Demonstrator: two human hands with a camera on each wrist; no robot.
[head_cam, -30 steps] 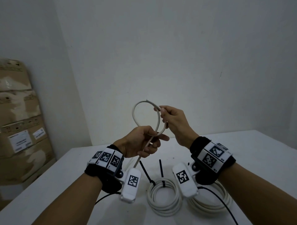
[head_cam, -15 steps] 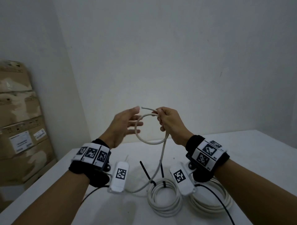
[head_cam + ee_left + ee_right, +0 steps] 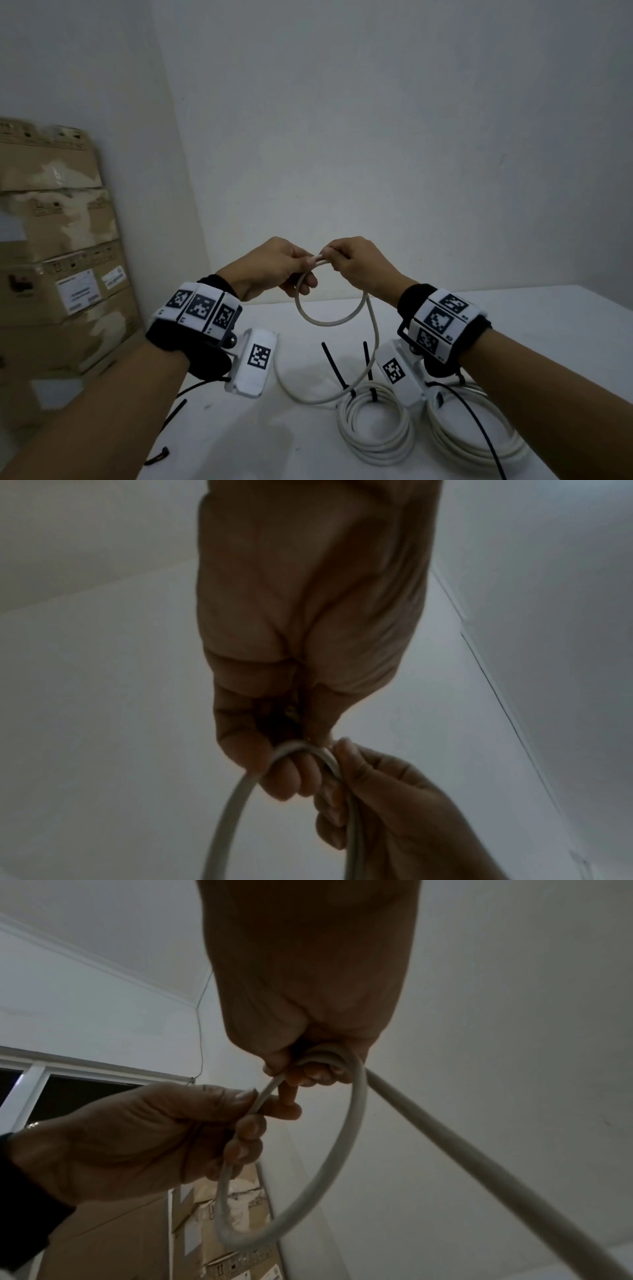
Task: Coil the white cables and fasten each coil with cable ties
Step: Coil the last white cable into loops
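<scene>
Both hands hold one white cable in the air above the white table. A single small loop hangs below the hands. My left hand pinches the loop's top left side; my right hand grips the top where the strands cross. The left wrist view shows the cable curving over my left hand, with the other hand beside it. In the right wrist view, my right hand curls round the cable. The loose length drops to the table. Two coils lie below: one with black cable ties, another.
Stacked cardboard boxes stand against the left wall beside the table. A loose black cable tie lies near the table's left edge under my left forearm. Black wrist-camera leads trail over the right coil. A white wall rises close behind the table.
My left hand let go of the cable below the loop, opened, then came up and took hold of the loop's top beside my right hand. The loop now hangs downward instead of standing up.
</scene>
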